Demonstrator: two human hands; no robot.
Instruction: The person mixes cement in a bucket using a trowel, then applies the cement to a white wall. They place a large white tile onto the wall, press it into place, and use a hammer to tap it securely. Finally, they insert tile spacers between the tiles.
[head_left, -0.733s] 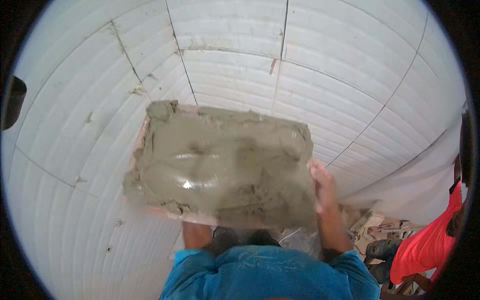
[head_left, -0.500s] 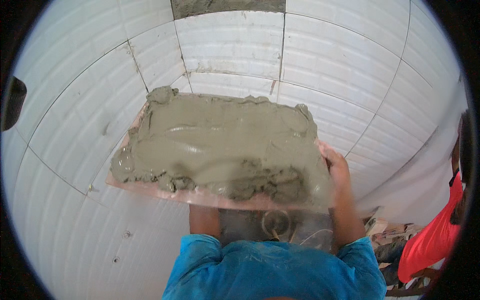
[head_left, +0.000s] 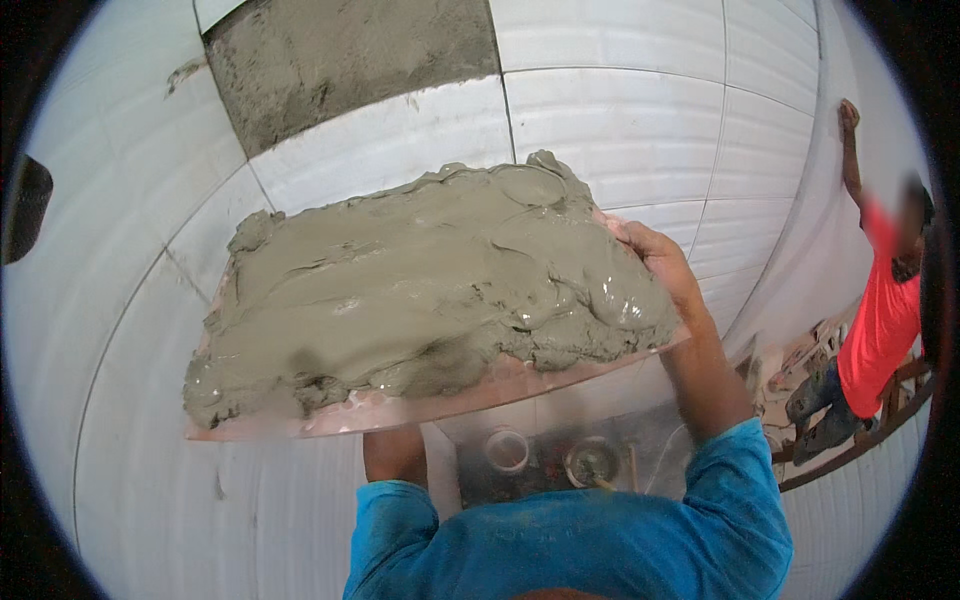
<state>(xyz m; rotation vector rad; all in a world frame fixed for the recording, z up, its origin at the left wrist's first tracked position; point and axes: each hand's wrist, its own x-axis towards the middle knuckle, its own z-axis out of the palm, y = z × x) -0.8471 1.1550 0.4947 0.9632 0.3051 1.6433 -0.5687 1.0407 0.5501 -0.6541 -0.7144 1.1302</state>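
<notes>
A large tile (head_left: 440, 402) with its back covered in thick wet grey mortar (head_left: 430, 280) is held up flat in front of a white tiled wall (head_left: 620, 120). My right hand (head_left: 655, 262) grips the tile's right edge, thumb on the mortar side. My left hand is hidden under the tile; only its forearm (head_left: 395, 455) shows below the front edge. Above the tile, a bare rectangular gap (head_left: 350, 60) in the wall shows rough grey mortar.
Another person in a red shirt (head_left: 880, 320) stands at the right, one hand raised against the wall. Below, between my arms, several small containers (head_left: 550, 460) lie on the floor. A wooden rail (head_left: 860, 430) runs at lower right.
The mortar-covered tile has been lifted higher and tilted flatter toward the camera. My view has swung upward, so the bare gap in the wall and the other person now show.
</notes>
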